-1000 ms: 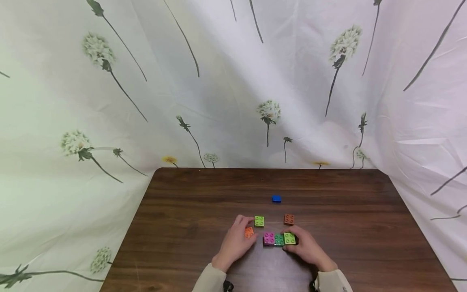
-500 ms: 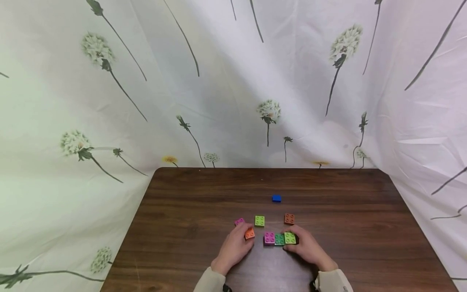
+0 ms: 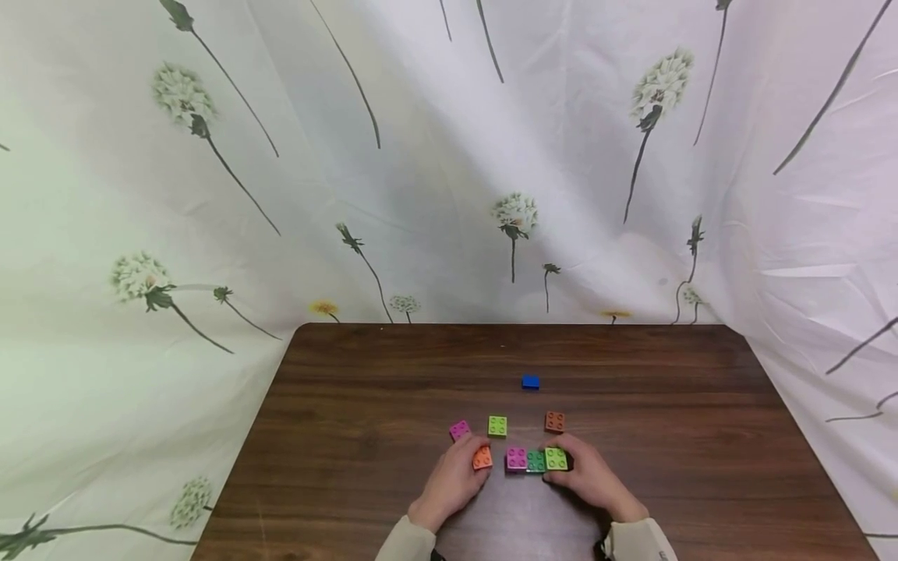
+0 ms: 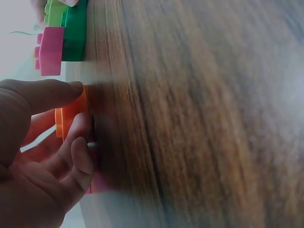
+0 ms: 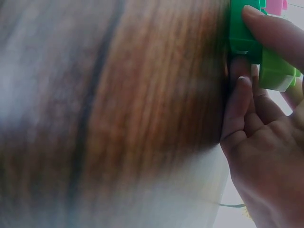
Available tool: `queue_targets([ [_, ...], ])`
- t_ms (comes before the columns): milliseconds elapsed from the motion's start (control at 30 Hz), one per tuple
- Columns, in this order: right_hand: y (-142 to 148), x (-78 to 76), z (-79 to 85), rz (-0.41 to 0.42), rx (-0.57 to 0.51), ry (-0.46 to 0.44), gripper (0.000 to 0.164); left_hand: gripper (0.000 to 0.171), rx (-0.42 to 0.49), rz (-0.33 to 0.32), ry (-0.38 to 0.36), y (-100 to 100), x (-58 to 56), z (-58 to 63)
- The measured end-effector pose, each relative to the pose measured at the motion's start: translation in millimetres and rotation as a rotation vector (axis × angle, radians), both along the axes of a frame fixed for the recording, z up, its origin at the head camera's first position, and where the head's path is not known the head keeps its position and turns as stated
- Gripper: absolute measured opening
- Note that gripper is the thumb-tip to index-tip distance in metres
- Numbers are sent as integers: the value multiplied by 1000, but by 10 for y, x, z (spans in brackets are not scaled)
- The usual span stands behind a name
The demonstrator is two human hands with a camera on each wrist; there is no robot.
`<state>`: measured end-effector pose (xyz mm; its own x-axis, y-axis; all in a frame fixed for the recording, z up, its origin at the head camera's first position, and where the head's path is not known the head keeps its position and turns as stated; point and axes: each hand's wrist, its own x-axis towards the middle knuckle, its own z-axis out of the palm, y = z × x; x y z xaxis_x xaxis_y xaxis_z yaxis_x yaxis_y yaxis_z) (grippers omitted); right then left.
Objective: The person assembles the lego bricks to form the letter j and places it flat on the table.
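Note:
My left hand [image 3: 447,485] pinches an orange toy building brick [image 3: 482,457] between thumb and fingers, low at the tabletop; the left wrist view shows the thumb on one side of the orange brick [image 4: 75,111]. With my right hand [image 3: 592,479] I grip the right end of a joined piece: a dark green brick [image 3: 535,461] below, a pink brick [image 3: 516,457] and a lime brick [image 3: 556,459] on top at its two ends. In the right wrist view the thumb lies along the green brick [image 5: 244,28]. A short gap separates the orange brick from the joined piece.
A loose magenta brick [image 3: 459,430] lies just beyond my left fingers. Farther back are a lime brick [image 3: 497,425], a brown brick [image 3: 555,421] and a blue brick [image 3: 530,382]. The dark wooden table [image 3: 351,467] ends at a flowered curtain [image 3: 421,195].
My left fingers have closed from a spread pose onto the orange brick, which has shifted slightly nearer and right. The magenta brick behind that hand has come into view. My right hand stays put.

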<state>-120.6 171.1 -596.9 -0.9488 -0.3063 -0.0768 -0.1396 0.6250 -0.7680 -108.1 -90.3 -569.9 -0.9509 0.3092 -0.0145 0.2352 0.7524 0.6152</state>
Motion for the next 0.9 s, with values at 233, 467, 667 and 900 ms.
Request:
queue_targets([
  [233,2,0,6,0,-4,-17,36,41,-4,-6,-1,-6,1,-4],
  [467,-5,0,17,-8,-26,-44,36,41,-12,-22,35,-15,5,-16],
  [667,4,-9,27,-6,-37,-60,38,40,-29,-14,7,-8,-4,-12],
  [900,52,-5,19,6,-58,-91,44,39,-10,9,12,-20,1,-17],
])
